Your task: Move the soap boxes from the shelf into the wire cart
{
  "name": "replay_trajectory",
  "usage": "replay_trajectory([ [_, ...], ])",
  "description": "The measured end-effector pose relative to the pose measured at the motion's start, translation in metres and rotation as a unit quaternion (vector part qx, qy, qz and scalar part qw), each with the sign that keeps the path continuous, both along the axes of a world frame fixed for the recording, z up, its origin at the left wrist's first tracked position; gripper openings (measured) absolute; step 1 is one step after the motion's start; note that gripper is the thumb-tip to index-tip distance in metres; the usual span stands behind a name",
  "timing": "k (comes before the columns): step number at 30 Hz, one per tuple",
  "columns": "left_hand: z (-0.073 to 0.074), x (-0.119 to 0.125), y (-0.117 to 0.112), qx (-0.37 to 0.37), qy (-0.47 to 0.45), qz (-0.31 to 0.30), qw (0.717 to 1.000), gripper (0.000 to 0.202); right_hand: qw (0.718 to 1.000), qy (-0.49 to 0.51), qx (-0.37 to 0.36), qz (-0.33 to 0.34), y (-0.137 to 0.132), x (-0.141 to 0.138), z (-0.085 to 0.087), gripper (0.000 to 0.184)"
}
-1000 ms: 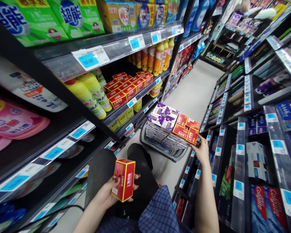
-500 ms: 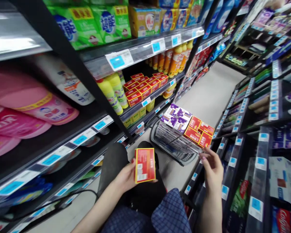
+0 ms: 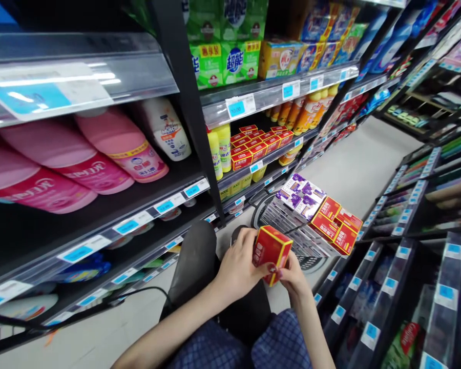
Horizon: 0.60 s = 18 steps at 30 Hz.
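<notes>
Both my hands hold one small red soap box with yellow edges, tilted above my knees. My left hand wraps around its left side, thumb across the lower front. At the lower right edge, my right hand grips the same box, its fingers partly hidden behind it. Just beyond stands a grey shopping basket, filled with stacked boxes. White and purple boxes lie on its left, and red and yellow boxes on its right.
On the left shelf stand similar red boxes, with yellow bottles beside them. Pink detergent bottles sit nearer. A dark shelf post rises close on the left. Low shelves line the right side, and the aisle floor runs between.
My right hand has moved left from beside the basket onto the red box. The box has turned to show another face. The view has shifted left.
</notes>
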<state>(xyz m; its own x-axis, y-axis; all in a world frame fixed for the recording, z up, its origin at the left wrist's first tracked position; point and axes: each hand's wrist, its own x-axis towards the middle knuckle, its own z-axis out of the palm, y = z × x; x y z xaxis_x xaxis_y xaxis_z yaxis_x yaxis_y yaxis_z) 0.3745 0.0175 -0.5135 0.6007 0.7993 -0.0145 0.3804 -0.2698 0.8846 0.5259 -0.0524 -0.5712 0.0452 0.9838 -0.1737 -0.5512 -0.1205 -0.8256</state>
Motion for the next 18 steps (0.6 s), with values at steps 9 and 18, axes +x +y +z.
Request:
replay_trajectory([
  [9,-0.040,-0.044,0.028,-0.108,0.059,0.062,0.990,0.045,0.949,0.299,-0.025,-0.101,-0.005,-0.009,0.016,0.079],
  [18,-0.152,-0.091,0.044,-0.115,0.643,0.102,0.750,0.079,0.904,0.307,-0.072,-0.290,0.008,0.016,0.038,0.061],
])
